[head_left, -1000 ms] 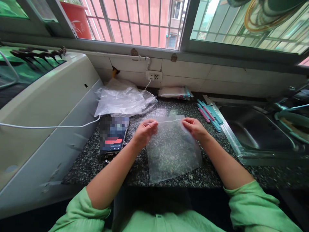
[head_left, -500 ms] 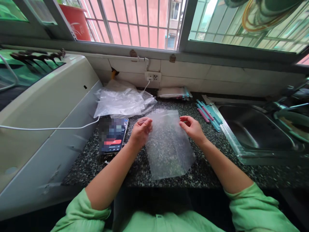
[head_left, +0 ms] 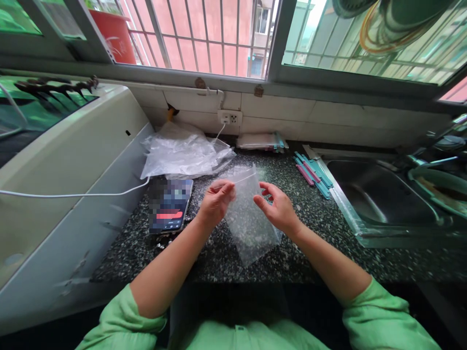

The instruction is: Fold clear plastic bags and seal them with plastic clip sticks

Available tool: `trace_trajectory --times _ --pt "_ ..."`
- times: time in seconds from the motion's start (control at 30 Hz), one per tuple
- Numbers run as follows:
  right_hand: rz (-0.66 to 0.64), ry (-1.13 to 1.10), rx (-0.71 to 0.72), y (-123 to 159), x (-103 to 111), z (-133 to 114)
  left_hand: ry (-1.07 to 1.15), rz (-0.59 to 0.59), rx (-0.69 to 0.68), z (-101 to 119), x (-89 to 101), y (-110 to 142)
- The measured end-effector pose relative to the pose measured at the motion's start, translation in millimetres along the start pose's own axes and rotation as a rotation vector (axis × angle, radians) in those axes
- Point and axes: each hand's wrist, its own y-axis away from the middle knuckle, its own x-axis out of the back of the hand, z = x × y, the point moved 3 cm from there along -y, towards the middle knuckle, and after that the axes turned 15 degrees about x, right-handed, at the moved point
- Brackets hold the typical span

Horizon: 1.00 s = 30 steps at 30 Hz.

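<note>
Now narrower, clear bag (head_left: 250,221) pinched in left hand (head_left: 216,201), right hand (head_left: 279,210) loosely open, closer than before.

No legible lettering, phone screen (head_left: 173,204) partly pixelated — small marks (head_left: 171,225) blurred

Bag (head_left: 248,223): earlier spread wide between both hands' fingertips; now narrower, slanting down from the left hand's (head_left: 217,201) fingers.
Right hand (head_left: 278,208): earlier pinching the bag's corner; now closer to the left fingers, thumb and fingertips parted.
</note>
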Motion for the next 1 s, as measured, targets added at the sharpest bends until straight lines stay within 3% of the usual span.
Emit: trace_trajectory --times 0.33,0.57,0.77,0.9,1.0 --pt "0.098 -0.121 0.039 0 1 -9 -0.169 -0.03 -0.016 -1 0.3 3" --pt "0.163 -0.131 0.053 5 6 -12 -0.153 0.072 -0.11 -2 6.2 -1" --pt "0.178 -0.157 0.067 6 8 -10 -0.156 -0.053 0.056 -3 4.7 -2" --pt "0.165 -0.209 0.05 6 7 -7 -0.111 0.049 0.04 3 7.4 0" --pt "0.077 -0.23 0.026 4 6 -3 -0.011 0.121 -0.043 10 11.8 -1"
